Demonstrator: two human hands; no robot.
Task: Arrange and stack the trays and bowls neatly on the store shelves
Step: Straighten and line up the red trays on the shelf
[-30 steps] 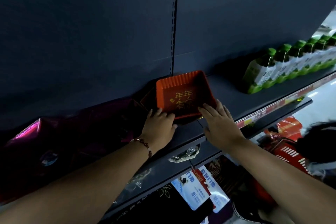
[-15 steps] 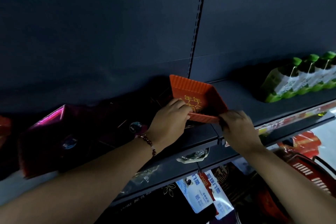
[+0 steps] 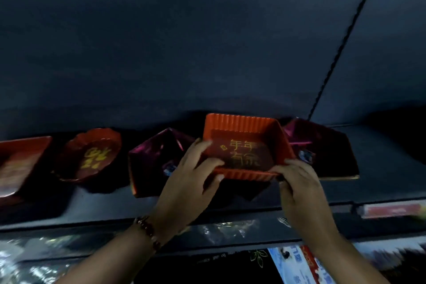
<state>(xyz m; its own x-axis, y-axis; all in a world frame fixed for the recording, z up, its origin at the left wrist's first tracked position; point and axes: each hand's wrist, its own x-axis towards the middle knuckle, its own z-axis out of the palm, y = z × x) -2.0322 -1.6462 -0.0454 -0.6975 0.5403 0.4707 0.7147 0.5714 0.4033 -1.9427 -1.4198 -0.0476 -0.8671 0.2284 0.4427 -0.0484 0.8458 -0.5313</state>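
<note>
Dark blue-grey back panels fill the upper view, split by a slotted upright (image 3: 341,53) running down toward the red tray (image 3: 244,127). Below the panels, a dark shelf (image 3: 380,187) carries the goods; its front edge holds a blurred red price strip (image 3: 391,211) right of the tray, text unreadable.

The red tray is square with ribbed walls and sits tilted, its near edge raised. Gold characters on its floor read 年年有余. The left hand (image 3: 191,182) grips the tray's near-left corner, fingers inside the wall and thumb under the rim. A bead bracelet (image 3: 147,230) circles that wrist. The right hand (image 3: 299,189) closes on the tray's near-right corner, fingers curled over the rim.

Left of the tray, touching or partly under it, lies a dark purple tray (image 3: 152,163). A second purple tray (image 3: 327,152) lies just right of it. Further left stands a scalloped red bowl (image 3: 92,152) with gold writing, too blurred to read. At the far left, a red flat tray (image 3: 20,163) is cut off by the frame.

Below the tray, a lower shelf holds clear plastic wrapping (image 3: 230,228). A blue and white hanging tag (image 3: 292,263) shows print that cannot be read.
</note>
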